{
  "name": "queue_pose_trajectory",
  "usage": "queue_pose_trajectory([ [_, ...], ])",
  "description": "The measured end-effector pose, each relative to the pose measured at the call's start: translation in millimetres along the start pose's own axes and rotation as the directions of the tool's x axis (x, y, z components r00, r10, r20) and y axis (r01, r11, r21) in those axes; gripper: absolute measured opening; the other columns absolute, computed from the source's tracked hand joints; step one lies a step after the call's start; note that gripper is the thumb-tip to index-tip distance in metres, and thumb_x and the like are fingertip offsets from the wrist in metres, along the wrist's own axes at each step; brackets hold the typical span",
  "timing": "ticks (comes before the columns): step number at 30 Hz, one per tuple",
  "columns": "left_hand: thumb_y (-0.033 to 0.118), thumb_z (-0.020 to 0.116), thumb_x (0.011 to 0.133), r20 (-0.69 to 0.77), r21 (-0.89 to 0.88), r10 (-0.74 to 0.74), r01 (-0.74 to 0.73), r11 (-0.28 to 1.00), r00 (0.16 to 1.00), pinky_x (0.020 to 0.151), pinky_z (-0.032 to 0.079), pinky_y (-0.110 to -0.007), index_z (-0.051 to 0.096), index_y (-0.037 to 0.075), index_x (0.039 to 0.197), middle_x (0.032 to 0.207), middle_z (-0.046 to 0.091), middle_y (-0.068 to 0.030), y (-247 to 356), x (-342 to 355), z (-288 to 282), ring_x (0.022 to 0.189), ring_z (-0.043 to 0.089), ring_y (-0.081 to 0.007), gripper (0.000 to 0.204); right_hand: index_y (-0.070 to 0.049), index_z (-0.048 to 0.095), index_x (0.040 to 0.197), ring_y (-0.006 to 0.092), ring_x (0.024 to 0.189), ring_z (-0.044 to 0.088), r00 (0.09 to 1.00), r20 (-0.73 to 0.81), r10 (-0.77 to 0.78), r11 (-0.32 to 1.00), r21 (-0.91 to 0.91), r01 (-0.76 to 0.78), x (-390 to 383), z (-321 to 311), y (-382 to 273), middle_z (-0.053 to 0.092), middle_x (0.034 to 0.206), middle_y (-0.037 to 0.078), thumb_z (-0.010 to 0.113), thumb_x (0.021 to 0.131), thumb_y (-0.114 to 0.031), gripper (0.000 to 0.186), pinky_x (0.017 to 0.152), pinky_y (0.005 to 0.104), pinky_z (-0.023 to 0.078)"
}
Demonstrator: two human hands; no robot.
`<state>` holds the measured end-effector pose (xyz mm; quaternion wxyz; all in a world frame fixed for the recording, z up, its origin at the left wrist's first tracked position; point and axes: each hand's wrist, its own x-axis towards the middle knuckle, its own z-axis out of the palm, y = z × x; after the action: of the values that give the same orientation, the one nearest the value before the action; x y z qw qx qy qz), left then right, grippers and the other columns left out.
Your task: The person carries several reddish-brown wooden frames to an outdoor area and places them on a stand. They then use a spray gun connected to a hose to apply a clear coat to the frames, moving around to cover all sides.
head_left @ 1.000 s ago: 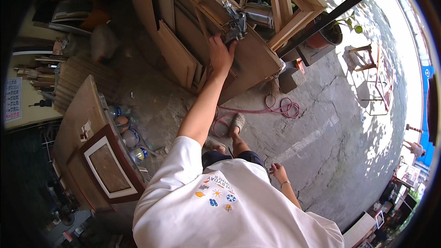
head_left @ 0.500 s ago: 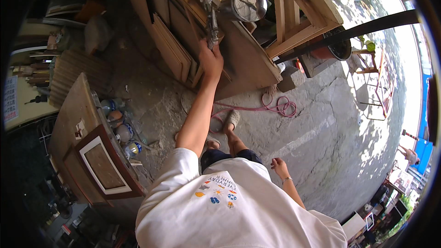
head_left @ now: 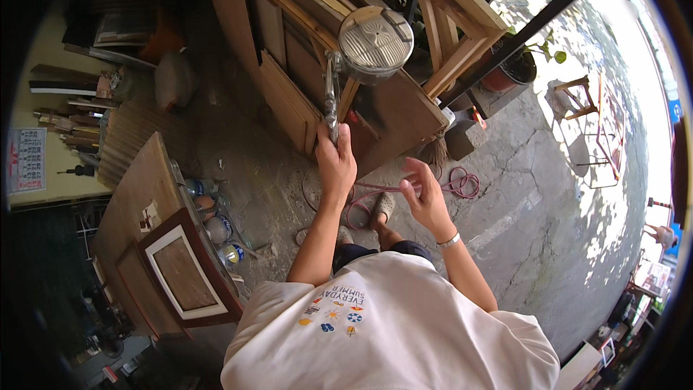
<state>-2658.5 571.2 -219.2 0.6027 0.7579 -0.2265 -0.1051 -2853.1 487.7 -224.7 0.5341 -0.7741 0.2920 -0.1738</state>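
Observation:
My left hand [head_left: 336, 165] is wrapped round the handle of a metal spray gun [head_left: 331, 90]. A round, shiny silver paint cup [head_left: 375, 40] sits on the gun's far side, with its ribbed top facing me. My right hand [head_left: 427, 202] is raised to the right of the left one and below the gun, fingers apart with nothing in them. A pinkish-red hose [head_left: 462, 183] lies looped on the floor beyond my right hand. Whether it joins the gun cannot be made out.
Leaning wooden boards [head_left: 285, 101] stand just beyond the gun, beside a wooden frame [head_left: 462, 47]. A panelled wooden door [head_left: 177, 263] is at the left, with several plastic bottles [head_left: 219, 229] beside it. A potted plant [head_left: 511, 71] and a small stool [head_left: 577, 95] are at the right.
My right hand has come up from my side toward the gun. The left hand has drawn the spray gun nearer my body, and its cup shows more of its top.

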Motion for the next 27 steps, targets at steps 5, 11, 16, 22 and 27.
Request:
queue_pose_trajectory([
  [5, 0.026, 0.049, 0.104, 0.189, -0.06, -0.024, 0.036, 0.998, 0.982, 0.084, 0.047, -0.035, 0.048, -0.005, 0.132, 0.109, 0.061, -0.0181, 4.2, -79.1, -35.7, 0.097, 0.059, -0.0257, 0.041, 0.002, 0.036, 0.143, 0.0317, 0.11, 0.062, 0.964, -0.083, -0.251, 0.968, -0.036, 0.249, -20.6, 30.5, -87.1, 0.047, 0.133, 0.022, 0.072, 0.089, -0.032, 0.073, 0.093, 0.0401, 0.051],
  [11, 0.027, 0.051, 0.104, 0.404, -0.391, -0.012, 0.184, 0.902, 0.915, 0.079, 0.047, -0.027, 0.047, -0.002, 0.136, 0.112, 0.062, -0.0061, 1.8, -161.8, -72.1, 0.096, 0.055, -0.0114, 0.044, -0.001, 0.028, 0.149, 0.0316, 0.118, 0.06, 0.986, -0.129, -0.102, 0.991, 0.074, 0.112, -105.1, 68.0, -118.0, 0.041, 0.14, 0.021, 0.071, 0.09, -0.027, 0.077, 0.093, 0.0391, 0.053],
  [16, 0.026, 0.054, 0.103, 0.625, -0.306, -0.029, 0.279, 0.91, 0.78, 0.074, 0.048, -0.029, 0.058, -0.001, 0.118, 0.105, 0.063, -0.003, 25.1, -218.9, -101.5, 0.088, 0.059, -0.0118, 0.031, 0.003, 0.029, 0.147, 0.0304, 0.1, 0.061, 0.937, -0.336, -0.093, 0.996, -0.041, 0.084, -169.8, 91.9, -119.5, 0.048, 0.126, 0.023, 0.074, 0.088, -0.029, 0.08, 0.082, 0.0364, 0.052],
  [22, 0.015, 0.058, 0.097, 0.611, -0.252, 0.132, 0.034, 0.967, 0.78, 0.088, 0.048, -0.034, 0.055, -0.003, 0.121, 0.114, 0.064, -0.0112, 52.0, -294.4, -99.4, 0.105, 0.061, -0.0196, 0.029, 0.009, 0.03, 0.14, 0.0432, 0.089, 0.062, 0.884, -0.44, 0.156, 0.982, 0.164, -0.092, -237.6, 75.1, -130.9, 0.057, 0.109, 0.027, 0.071, 0.088, -0.022, 0.073, 0.08, 0.0441, 0.05],
  [27, 0.007, 0.057, 0.095, 0.716, -0.169, 0.166, -0.062, 0.984, 0.678, 0.09, 0.048, -0.037, 0.051, -0.003, 0.126, 0.118, 0.062, -0.017, 96.2, -378.3, -67.1, 0.105, 0.063, -0.0284, 0.034, 0.002, 0.037, 0.125, 0.0467, 0.078, 0.061, 0.708, -0.693, 0.137, 0.991, 0.086, -0.107, -299.6, 46.0, -101.0, 0.06, 0.091, 0.025, 0.064, 0.094, -0.02, 0.047, 0.071, 0.0499, 0.047],
])
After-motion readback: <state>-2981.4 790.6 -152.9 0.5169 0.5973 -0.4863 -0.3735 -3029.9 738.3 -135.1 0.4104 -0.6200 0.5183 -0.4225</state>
